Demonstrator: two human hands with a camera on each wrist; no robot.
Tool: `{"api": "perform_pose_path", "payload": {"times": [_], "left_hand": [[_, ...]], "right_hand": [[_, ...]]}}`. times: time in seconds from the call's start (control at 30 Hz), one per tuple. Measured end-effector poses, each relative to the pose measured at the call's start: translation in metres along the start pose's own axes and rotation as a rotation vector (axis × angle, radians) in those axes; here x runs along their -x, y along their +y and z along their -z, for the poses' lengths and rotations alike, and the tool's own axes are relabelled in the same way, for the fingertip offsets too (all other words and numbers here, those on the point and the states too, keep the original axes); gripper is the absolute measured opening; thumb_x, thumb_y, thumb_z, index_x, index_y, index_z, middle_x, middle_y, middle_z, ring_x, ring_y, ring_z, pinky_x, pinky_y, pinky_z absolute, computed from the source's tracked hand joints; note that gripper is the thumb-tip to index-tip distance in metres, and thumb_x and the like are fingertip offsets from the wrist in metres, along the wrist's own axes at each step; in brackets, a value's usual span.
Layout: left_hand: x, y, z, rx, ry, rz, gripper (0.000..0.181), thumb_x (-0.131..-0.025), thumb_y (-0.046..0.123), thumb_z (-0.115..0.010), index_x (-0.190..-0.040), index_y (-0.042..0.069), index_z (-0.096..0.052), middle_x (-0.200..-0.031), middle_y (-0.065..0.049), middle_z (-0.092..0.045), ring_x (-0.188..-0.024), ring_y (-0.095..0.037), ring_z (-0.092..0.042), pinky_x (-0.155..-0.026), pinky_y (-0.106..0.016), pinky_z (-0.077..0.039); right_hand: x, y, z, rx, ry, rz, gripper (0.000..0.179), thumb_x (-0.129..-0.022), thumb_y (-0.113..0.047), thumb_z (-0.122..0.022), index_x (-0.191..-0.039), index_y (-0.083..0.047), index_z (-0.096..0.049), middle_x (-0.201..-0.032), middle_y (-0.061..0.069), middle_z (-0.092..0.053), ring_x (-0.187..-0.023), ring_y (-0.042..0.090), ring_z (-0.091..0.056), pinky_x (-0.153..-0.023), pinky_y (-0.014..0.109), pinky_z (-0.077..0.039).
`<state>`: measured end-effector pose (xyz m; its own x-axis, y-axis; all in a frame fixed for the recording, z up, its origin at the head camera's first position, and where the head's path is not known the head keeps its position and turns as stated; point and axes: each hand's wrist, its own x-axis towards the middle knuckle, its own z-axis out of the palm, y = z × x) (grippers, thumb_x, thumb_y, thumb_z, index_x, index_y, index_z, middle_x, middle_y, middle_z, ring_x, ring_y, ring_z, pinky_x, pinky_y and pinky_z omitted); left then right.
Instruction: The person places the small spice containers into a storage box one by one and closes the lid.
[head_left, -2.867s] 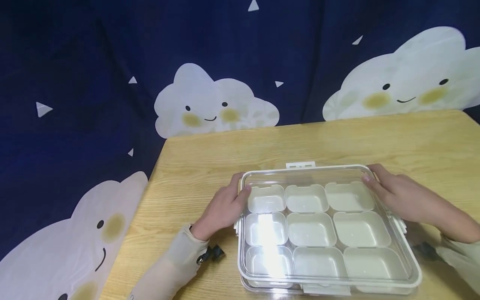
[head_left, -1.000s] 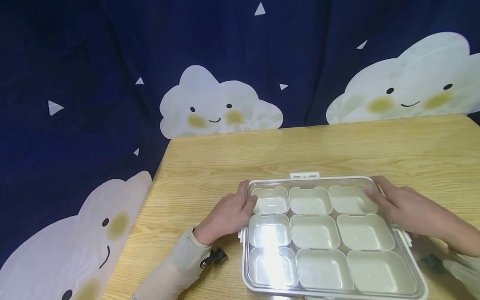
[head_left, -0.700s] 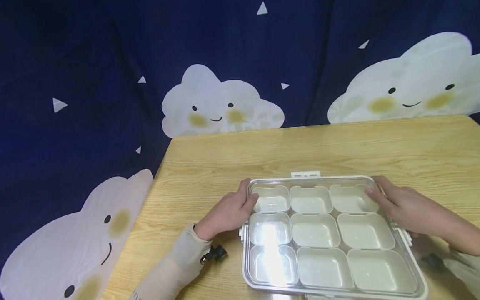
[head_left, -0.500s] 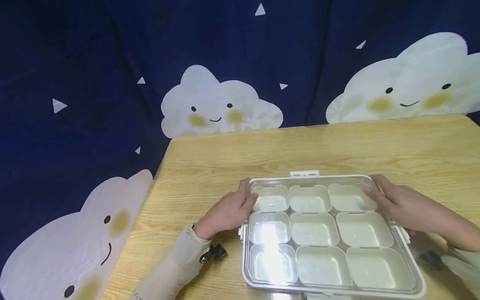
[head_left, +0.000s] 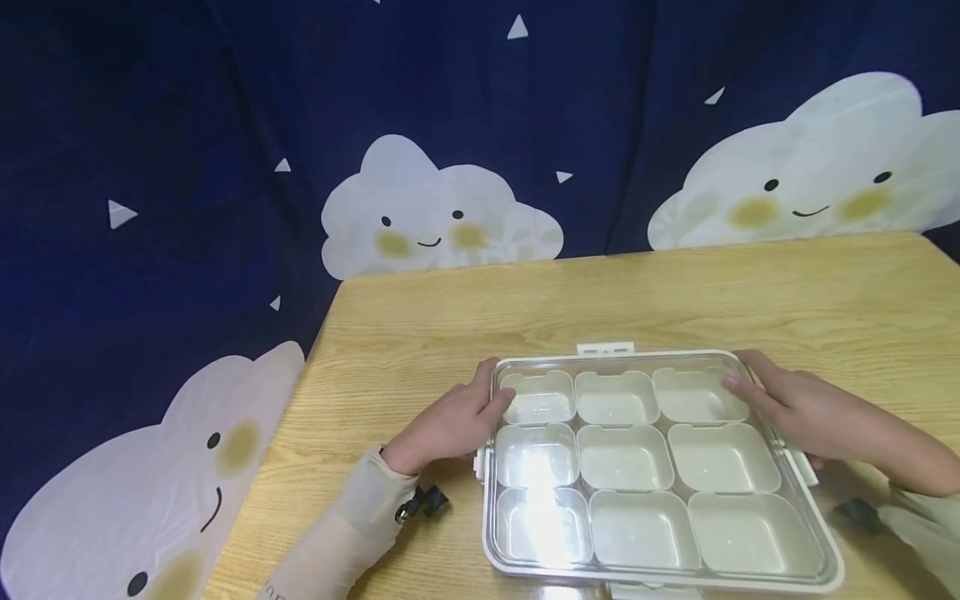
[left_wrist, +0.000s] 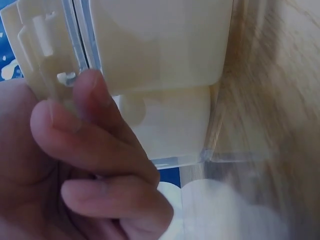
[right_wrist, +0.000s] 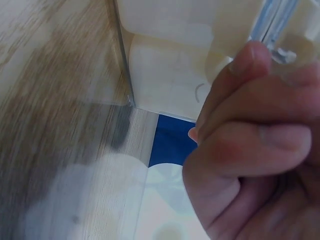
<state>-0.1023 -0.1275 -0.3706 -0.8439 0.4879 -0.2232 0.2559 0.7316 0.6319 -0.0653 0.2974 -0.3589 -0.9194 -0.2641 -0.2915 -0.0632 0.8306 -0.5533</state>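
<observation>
In the head view a clear storage box holds several cream cups (head_left: 626, 458) in rows under a transparent lid (head_left: 540, 364) with a white rim. My left hand (head_left: 457, 421) grips the lid's far left corner, thumb on top. My right hand (head_left: 802, 412) holds the far right corner the same way. The left wrist view has curled fingers (left_wrist: 115, 155) with one fingertip at the seam below the lid rim. Curled fingers (right_wrist: 250, 145) touch the rim from below in the right wrist view. The latches (head_left: 604, 348) at the far and near edges stick outward.
The box stands on a wooden table (head_left: 420, 333), near its front. Behind and left of the table hangs a dark blue curtain (head_left: 187, 167) with cloud faces. Small black devices (head_left: 423, 503) sit at both wrists. Glare covers the left column of cups.
Compared with the oldest frame, the lid has come down and toward me, closer over the cups, with both hands on its corners. Over the last half second only the view shifts slightly.
</observation>
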Motion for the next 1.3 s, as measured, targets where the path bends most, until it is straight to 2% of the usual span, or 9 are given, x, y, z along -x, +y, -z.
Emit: {"api": "perform_pose_path", "payload": {"times": [0.1,0.2,0.33,0.6,0.73,0.83,0.87,0.97,1.3], "left_hand": [[0.000,-0.001,0.002,0.013,-0.017,-0.001,0.072,-0.110,0.051,-0.034,-0.164,0.008,-0.013,-0.080,0.001,-0.067,-0.056,-0.015,-0.060,-0.065,-0.034,-0.053],[0.000,-0.003,0.003,0.010,-0.022,-0.010,0.075,-0.109,0.053,-0.035,-0.165,0.008,-0.011,-0.082,0.002,-0.068,-0.058,-0.014,-0.061,-0.068,-0.034,-0.053],[-0.001,-0.005,0.004,-0.014,-0.017,-0.036,0.074,-0.109,0.054,-0.035,-0.164,0.009,-0.013,-0.087,0.004,-0.069,-0.072,-0.012,-0.065,-0.078,-0.035,-0.054],[-0.004,-0.012,0.004,-0.005,-0.034,-0.085,0.060,-0.109,0.053,-0.036,-0.158,0.021,-0.022,-0.089,0.001,-0.069,-0.083,-0.014,-0.066,-0.090,-0.038,-0.054],[-0.006,-0.016,0.003,0.004,-0.043,-0.095,0.061,-0.109,0.054,-0.036,-0.158,0.022,-0.021,-0.093,0.000,-0.070,-0.087,-0.014,-0.066,-0.092,-0.039,-0.054],[-0.007,-0.017,0.003,0.013,-0.047,-0.102,0.060,-0.109,0.055,-0.036,-0.158,0.024,-0.022,-0.093,0.000,-0.070,-0.087,-0.014,-0.066,-0.092,-0.039,-0.053],[-0.007,-0.018,0.003,0.016,-0.048,-0.106,0.059,-0.109,0.054,-0.036,-0.157,0.024,-0.022,-0.094,-0.001,-0.070,-0.087,-0.015,-0.066,-0.092,-0.039,-0.053],[-0.008,-0.019,0.003,0.025,-0.049,-0.118,0.058,-0.109,0.054,-0.037,-0.158,0.024,-0.022,-0.096,-0.003,-0.069,-0.090,-0.015,-0.065,-0.094,-0.038,-0.052],[-0.009,-0.023,0.002,0.063,-0.054,-0.131,0.055,-0.109,0.052,-0.037,-0.157,0.028,-0.023,-0.109,-0.008,-0.068,-0.097,-0.017,-0.065,-0.098,-0.038,-0.052]], "right_hand": [[0.001,0.001,0.000,0.000,0.002,0.009,0.056,-0.113,-0.046,-0.028,-0.155,-0.010,-0.022,-0.083,0.011,-0.065,-0.033,0.015,-0.050,-0.036,0.038,-0.045],[0.001,0.001,0.000,0.001,0.008,0.017,0.055,-0.113,-0.045,-0.029,-0.155,-0.010,-0.023,-0.091,0.015,-0.067,-0.033,0.015,-0.050,-0.036,0.038,-0.045],[0.002,0.001,-0.001,0.005,0.013,0.023,0.055,-0.113,-0.044,-0.029,-0.156,-0.009,-0.021,-0.093,0.017,-0.068,-0.034,0.014,-0.049,-0.036,0.037,-0.044],[-0.001,0.005,-0.003,0.041,0.032,0.048,0.057,-0.114,-0.040,-0.029,-0.159,-0.006,-0.018,-0.099,0.025,-0.068,-0.037,0.015,-0.051,-0.042,0.035,-0.045],[-0.004,0.010,-0.002,0.123,0.068,0.103,0.056,-0.114,-0.035,-0.032,-0.156,0.000,-0.023,-0.112,0.031,-0.070,-0.073,0.031,-0.073,-0.069,0.047,-0.057],[-0.007,0.015,-0.002,0.170,0.089,0.138,0.056,-0.114,-0.033,-0.034,-0.155,0.004,-0.026,-0.122,0.034,-0.069,-0.106,0.043,-0.072,-0.089,0.064,-0.054],[-0.007,0.017,-0.002,0.168,0.087,0.143,0.057,-0.113,-0.033,-0.034,-0.155,0.004,-0.026,-0.124,0.035,-0.067,-0.109,0.048,-0.070,-0.091,0.068,-0.051],[-0.008,0.020,-0.002,0.167,0.080,0.143,0.059,-0.113,-0.034,-0.034,-0.157,0.005,-0.024,-0.126,0.035,-0.067,-0.111,0.050,-0.069,-0.093,0.070,-0.050],[-0.008,0.027,-0.001,0.127,0.051,0.136,0.058,-0.113,-0.038,-0.034,-0.160,-0.006,-0.021,-0.123,0.026,-0.072,-0.110,0.044,-0.072,-0.093,0.069,-0.051]]}}
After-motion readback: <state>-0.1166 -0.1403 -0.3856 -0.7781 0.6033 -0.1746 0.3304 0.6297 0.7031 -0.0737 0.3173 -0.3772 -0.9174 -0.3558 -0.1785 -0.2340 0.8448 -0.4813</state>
